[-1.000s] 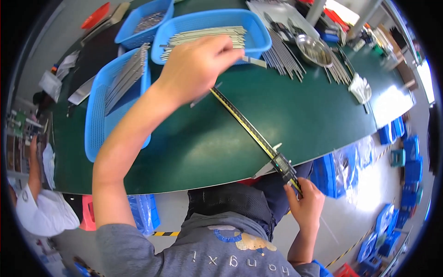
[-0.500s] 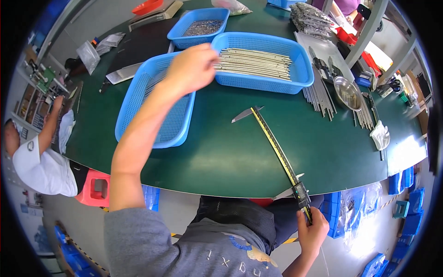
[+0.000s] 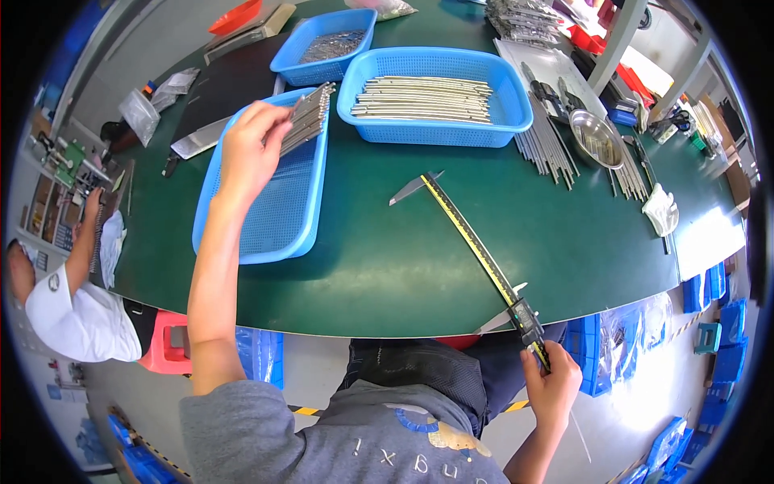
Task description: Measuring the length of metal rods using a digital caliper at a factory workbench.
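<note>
Grey metal rods (image 3: pixel 308 121) lie in the nearer blue mesh basket (image 3: pixel 278 218), toward 11 o'clock from the view's centre. At 10 o'clock we see the left hand (image 3: pixel 252 153) beside them, its thumb and forefinger drawn close together; whether they pinch a rod, we cannot tell. At 4 o'clock the right hand (image 3: pixel 554 377) closes thumb and fingers about the near end of a digital caliper (image 3: pixel 484 258), whose beam points toward 11 o'clock, its jaws standing well apart. For clean handling, we would grip one rod near its end and draw it out lengthwise, so that its neighbours lie undisturbed. We would also hold the caliper lightly, its slider steady and its jaws clear of the green tabletop (image 3: pixel 363 286).
</note>
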The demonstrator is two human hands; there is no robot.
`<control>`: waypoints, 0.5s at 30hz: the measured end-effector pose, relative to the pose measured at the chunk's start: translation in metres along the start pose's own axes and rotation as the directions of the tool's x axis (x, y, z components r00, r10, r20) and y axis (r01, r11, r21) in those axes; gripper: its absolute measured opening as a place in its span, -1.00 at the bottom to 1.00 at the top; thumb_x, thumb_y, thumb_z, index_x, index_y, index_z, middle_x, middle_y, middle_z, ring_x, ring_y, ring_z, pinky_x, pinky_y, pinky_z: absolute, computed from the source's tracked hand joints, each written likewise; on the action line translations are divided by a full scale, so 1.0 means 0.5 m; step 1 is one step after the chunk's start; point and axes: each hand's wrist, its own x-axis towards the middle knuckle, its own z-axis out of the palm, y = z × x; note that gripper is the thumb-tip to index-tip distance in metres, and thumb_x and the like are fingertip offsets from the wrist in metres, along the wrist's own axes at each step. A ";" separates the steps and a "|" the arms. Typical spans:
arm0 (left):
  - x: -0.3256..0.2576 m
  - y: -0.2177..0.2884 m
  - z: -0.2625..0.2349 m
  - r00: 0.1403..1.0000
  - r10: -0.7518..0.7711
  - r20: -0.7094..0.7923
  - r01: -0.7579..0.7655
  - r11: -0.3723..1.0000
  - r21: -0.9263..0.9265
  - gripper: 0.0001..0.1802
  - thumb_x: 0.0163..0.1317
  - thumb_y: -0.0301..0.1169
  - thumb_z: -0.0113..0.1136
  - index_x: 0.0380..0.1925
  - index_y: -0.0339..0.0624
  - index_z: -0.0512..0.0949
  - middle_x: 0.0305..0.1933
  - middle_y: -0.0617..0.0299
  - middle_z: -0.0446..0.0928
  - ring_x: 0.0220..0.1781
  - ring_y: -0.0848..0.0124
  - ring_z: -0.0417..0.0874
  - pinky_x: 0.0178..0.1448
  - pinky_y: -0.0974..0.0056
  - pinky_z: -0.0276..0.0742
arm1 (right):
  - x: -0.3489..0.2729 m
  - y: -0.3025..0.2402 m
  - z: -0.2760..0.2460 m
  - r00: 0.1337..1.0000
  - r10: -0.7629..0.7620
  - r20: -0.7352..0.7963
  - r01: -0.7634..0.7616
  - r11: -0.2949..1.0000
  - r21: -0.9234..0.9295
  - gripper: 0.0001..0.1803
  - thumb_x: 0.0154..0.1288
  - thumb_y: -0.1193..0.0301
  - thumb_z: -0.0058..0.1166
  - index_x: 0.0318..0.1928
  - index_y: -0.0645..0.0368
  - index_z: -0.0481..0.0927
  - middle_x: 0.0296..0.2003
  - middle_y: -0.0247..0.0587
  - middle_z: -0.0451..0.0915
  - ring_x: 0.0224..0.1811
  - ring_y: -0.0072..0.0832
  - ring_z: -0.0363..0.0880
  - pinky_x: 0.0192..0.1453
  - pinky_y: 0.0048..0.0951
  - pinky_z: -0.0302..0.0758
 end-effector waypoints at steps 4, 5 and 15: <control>-0.045 0.191 0.039 0.838 0.533 -0.115 -0.542 0.837 -0.072 -0.79 -0.03 -0.58 0.25 -0.31 -0.21 0.63 -0.37 0.23 0.53 -0.39 0.40 0.59 -0.35 0.30 0.56 | 0.000 -0.008 -0.004 1.000 0.018 0.007 -0.018 1.000 0.019 -0.72 0.02 0.43 0.29 -0.27 0.31 0.55 -0.59 -0.18 0.47 -0.67 -0.50 0.34 -0.55 -0.50 0.28; -0.060 0.232 0.054 0.659 0.744 -0.110 -0.746 0.665 0.029 -0.76 -0.08 -0.52 0.26 -0.32 -0.16 0.63 -0.38 0.31 0.52 -0.34 0.41 0.60 -0.28 0.27 0.60 | 0.000 -0.008 -0.007 1.000 0.023 0.012 -0.023 1.000 0.015 -0.72 0.02 0.43 0.29 -0.26 0.31 0.56 -0.58 -0.19 0.47 -0.67 -0.51 0.34 -0.55 -0.51 0.29; -0.187 0.283 0.178 0.602 0.786 -0.139 -0.783 0.548 -0.293 -0.81 -0.06 -0.39 0.27 -0.39 -0.20 0.61 -0.33 0.29 0.50 -0.24 0.37 0.57 -0.12 0.19 0.65 | -0.009 -0.013 -0.014 0.999 0.034 0.025 -0.033 0.999 -0.028 -0.69 0.06 0.38 0.28 -0.23 0.31 0.56 -0.55 -0.21 0.50 -0.64 -0.53 0.37 -0.51 -0.53 0.32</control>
